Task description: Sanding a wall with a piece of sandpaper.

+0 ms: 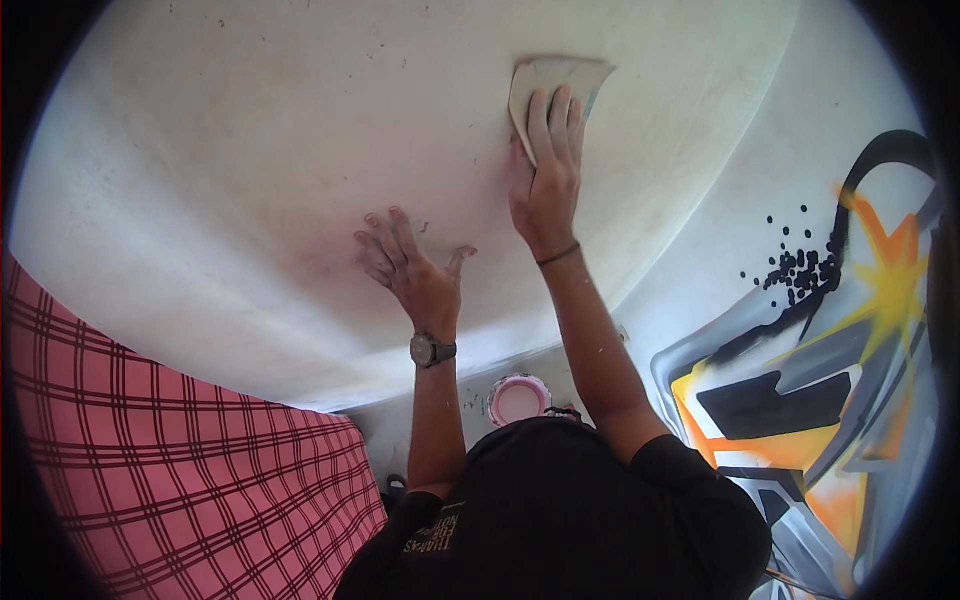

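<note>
My right hand [551,169] is raised high and presses a pale sheet [551,73], which looks like sandpaper, flat against the whitish wall [300,135]. Three fingers lie over the sheet, and its top right corner curls off the wall. Lower and to the left, my left hand [412,266] is spread on the same wall with its fingers apart and nothing in it. A dark wristwatch [433,350] is on my left wrist, a thin dark band [559,254] on my right. Small dark specks and pits mark the wall surface.
A round pink-rimmed bucket [519,400] with pale contents stands on the grey floor [480,382] by the wall's foot. Pink plaid fabric [202,465] covers something at the left. On the right, a side wall carries a graffiti mural [810,390] in black, orange and grey.
</note>
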The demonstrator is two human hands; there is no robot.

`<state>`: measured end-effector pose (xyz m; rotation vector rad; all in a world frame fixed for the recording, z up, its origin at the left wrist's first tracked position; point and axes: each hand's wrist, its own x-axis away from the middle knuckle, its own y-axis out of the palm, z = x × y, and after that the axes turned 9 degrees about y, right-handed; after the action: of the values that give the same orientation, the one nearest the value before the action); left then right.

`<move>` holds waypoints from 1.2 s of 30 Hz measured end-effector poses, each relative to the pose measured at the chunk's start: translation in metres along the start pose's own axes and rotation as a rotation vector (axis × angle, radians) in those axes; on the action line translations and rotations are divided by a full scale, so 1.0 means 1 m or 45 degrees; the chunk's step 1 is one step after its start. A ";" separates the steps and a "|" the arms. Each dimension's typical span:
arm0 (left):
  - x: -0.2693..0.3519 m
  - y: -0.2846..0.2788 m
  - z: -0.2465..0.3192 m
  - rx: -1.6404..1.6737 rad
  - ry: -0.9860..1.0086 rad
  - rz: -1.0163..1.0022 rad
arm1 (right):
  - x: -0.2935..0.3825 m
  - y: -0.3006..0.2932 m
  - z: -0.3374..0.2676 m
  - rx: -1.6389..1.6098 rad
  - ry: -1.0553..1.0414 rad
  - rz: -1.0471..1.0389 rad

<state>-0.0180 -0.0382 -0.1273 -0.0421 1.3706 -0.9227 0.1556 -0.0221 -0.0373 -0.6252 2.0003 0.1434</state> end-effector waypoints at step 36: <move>-0.003 0.006 0.019 0.016 -0.001 0.172 | 0.072 -0.005 0.040 0.066 0.076 -0.179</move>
<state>0.0013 -0.0415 -0.1235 0.0591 1.3500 -0.8177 0.1633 -0.0389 -0.1175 -0.7422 2.0027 -0.0119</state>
